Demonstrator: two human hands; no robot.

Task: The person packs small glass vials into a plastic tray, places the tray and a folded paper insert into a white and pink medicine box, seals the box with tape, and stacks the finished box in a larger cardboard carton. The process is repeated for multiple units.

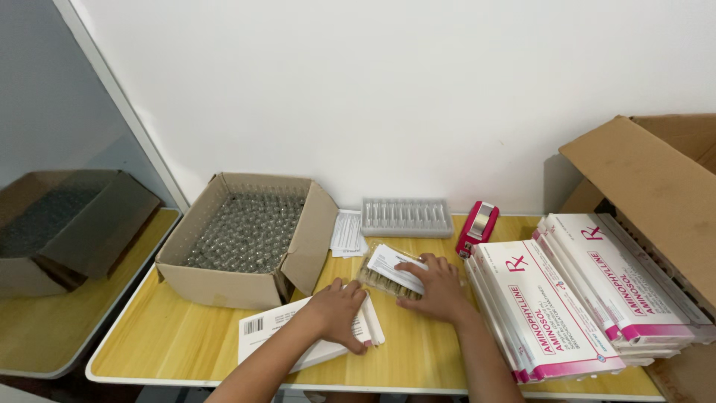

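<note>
Hands at mid-table, both palm-down. Left hand (337, 312) lies flat on a white carton (309, 336) with an open end flap, fingers spread over its top face and pinning it to the yellow tabletop (179, 339); it presses but does not grasp. Right hand (436, 287) rests on a folded paper leaflet (394, 266) laid over a clear tray of amber ampoules (382, 282), fingertips curled at the leaflet's near edge; whether the fingers actually pinch the tray, I cannot tell. Tray sits just beside the carton's open end, to its right, touching or nearly so.

Judged step: packing, with tray and leaflet gathered as one unit and the carton steadied for loading. The next move likely calls for keeping the leaflet squared on the tray, lining the tray's short end with the carton mouth, and holding the flap clear.

Surroundings: open cardboard box of glass vials (250, 235) at the left, just behind the carton. Empty clear plastic tray (406, 216) and loose leaflets (348, 233) by the wall. Red tape dispenser (477, 226) right of centre. Stack of white-and-pink cartons (556, 306) at the right, with a large cardboard box (656, 186) behind it.
</note>
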